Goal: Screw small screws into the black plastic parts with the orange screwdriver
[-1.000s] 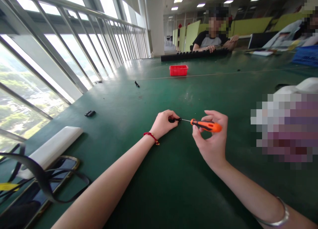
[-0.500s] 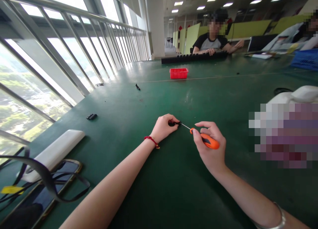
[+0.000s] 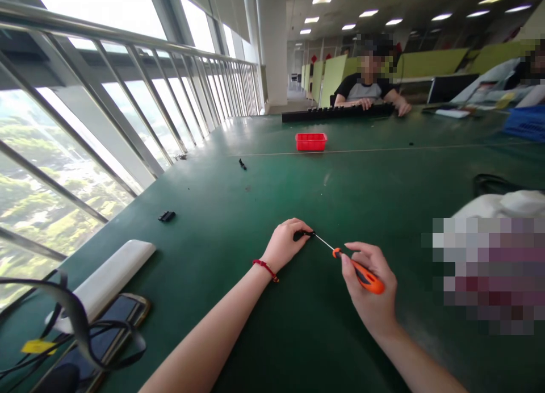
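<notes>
Near the middle of the green table [image 3: 255, 205], my left hand [image 3: 286, 244] pinches a small black part [image 3: 301, 234] between thumb and fingers. A red cord bracelet is round that wrist. My right hand [image 3: 372, 282] grips an orange and black screwdriver [image 3: 369, 278] by its handle, with the index finger raised off it. The thin metal shaft points up and left, and its tip meets the right end of the black part. Fingers cover some of the part, so its full shape is hidden.
A red bin [image 3: 311, 142] sits further back. Small black pieces [image 3: 167, 216] lie on the left. A white box-like object [image 3: 106, 282], a phone [image 3: 114, 325] and cables are at lower left. Across the table, a person [image 3: 370, 89] touches a long black bar [image 3: 336, 113]. A white bundle [image 3: 502, 205] lies right.
The whole view has tilted up, so things appear lower. The person across has lowered a raised hand to the table. My hands keep the same holds.
</notes>
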